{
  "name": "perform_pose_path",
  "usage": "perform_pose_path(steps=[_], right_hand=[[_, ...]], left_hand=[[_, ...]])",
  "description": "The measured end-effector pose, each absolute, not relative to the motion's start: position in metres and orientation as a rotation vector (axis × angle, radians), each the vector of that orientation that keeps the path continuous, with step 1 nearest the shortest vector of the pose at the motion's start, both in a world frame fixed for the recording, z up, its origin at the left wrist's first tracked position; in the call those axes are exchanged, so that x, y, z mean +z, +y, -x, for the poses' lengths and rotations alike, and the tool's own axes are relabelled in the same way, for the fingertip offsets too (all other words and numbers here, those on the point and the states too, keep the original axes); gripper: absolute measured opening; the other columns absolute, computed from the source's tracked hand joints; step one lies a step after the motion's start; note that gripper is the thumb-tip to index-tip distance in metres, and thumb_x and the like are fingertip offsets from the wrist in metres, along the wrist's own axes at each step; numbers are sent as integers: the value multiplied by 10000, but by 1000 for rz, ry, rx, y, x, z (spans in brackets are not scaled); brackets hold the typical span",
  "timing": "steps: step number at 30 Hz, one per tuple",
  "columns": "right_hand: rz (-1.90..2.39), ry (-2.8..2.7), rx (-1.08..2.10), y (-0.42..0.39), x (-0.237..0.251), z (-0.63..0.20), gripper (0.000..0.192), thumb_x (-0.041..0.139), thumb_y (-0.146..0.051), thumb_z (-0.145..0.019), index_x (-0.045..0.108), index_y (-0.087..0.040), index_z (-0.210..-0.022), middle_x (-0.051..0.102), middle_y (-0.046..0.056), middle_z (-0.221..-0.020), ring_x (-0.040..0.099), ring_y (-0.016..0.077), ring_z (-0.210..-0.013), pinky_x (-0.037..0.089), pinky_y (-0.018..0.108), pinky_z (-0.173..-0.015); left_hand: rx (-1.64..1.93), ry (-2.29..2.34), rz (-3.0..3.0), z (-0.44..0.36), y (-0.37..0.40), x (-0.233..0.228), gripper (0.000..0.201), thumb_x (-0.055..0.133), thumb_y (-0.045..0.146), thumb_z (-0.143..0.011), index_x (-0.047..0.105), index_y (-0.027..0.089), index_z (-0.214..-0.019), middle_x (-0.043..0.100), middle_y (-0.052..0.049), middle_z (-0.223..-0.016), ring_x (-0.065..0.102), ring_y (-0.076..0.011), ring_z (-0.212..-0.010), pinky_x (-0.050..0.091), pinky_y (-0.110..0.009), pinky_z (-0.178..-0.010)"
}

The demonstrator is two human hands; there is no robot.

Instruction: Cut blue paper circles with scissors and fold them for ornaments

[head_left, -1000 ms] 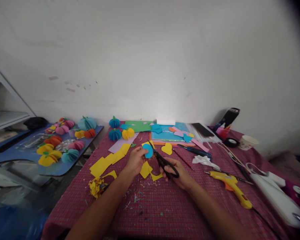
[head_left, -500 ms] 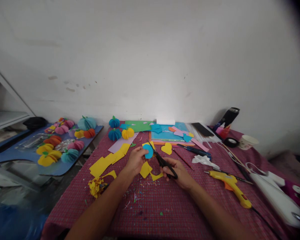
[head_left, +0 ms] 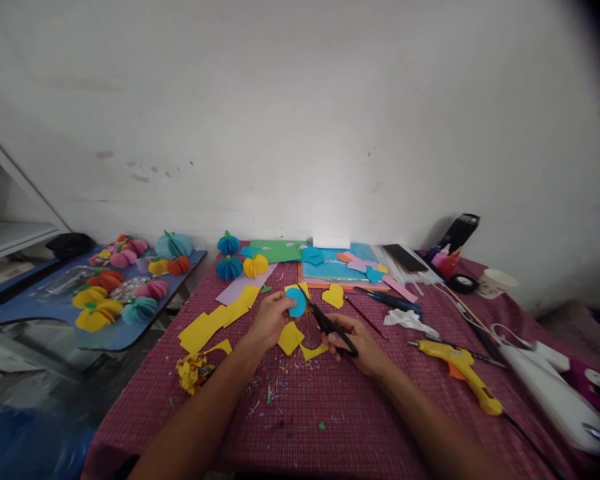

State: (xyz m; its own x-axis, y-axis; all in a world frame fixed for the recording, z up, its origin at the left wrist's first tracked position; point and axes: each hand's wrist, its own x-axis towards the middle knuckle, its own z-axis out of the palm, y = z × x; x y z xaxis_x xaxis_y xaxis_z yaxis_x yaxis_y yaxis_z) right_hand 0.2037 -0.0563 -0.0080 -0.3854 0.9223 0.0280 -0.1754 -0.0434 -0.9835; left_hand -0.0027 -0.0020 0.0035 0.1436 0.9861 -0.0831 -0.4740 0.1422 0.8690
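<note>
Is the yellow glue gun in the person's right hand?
No, the right hand holds black scissors; the glue gun lies apart on the table.

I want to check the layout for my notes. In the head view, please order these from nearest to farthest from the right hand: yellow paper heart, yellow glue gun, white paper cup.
1. Yellow paper heart: just beyond the right hand, toward the wall.
2. Yellow glue gun: on the cloth to the hand's right.
3. White paper cup: far right, near the wall.
</note>
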Motion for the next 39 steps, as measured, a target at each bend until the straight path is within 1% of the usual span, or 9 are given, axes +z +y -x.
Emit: perform_pose_path(steps=[6, 10, 24, 30, 35, 39], right_hand=[[843, -1324, 1579, -56, -11, -204, 381, 727, -300, -763, 653, -153, -1107, 635, 27, -782, 543, 123, -571, 438, 220, -466], [854, -1328, 1581, -55, -12, -205, 422, 747, -319, -746, 657, -157, -1124, 636, 28, -797, 550, 125, -579, 434, 217, -459], [889, -1370, 1568, -53, -12, -209, 426, 756, -342, -738, 668, -160, -1113, 602, 2, -740, 527, 105, -522, 420, 205, -423], [885, -1401, 1571, -53, -8, -210, 420, 756, -349, -742, 670, -151, -1102, 592, -5, -709, 512, 98, -506, 411, 202, -422], [892, -1433, 1568, -53, -6, -212, 423, 746, -342, -758, 661, -151, -1126, 585, -7, -721, 511, 93, -509, 411, 193, -421], [863, -1414, 1594, -54, -3, -214, 424, 751, -363, -749, 665, -147, -1103, 586, -2, -717, 509, 97, -510, 403, 191, -414]], left_hand=[[1237, 822, -825, 1, -4, 4, 164, 732, 192, -620, 590, 148, -690, 600, 3, -659, 551, -112, -576, 438, -248, -560], [1237, 827, -839, 2, -3, 1, 158, 726, 189, -627, 582, 152, -679, 593, 8, -652, 549, -110, -575, 433, -245, -559], [1203, 821, -874, 5, -1, 0, 144, 722, 202, -620, 601, 146, -672, 582, 4, -619, 527, -106, -544, 436, -251, -547], [1192, 815, -875, 5, -1, 1, 145, 722, 204, -625, 614, 138, -696, 595, -7, -638, 532, -106, -551, 441, -252, -549], [1180, 830, -875, 6, -1, 2, 145, 724, 198, -618, 619, 136, -697, 596, -9, -640, 531, -110, -551, 450, -257, -548], [1155, 817, -895, 8, -1, 5, 150, 731, 204, -609, 618, 138, -681, 594, -8, -640, 529, -109, -547, 448, -250, -538]])
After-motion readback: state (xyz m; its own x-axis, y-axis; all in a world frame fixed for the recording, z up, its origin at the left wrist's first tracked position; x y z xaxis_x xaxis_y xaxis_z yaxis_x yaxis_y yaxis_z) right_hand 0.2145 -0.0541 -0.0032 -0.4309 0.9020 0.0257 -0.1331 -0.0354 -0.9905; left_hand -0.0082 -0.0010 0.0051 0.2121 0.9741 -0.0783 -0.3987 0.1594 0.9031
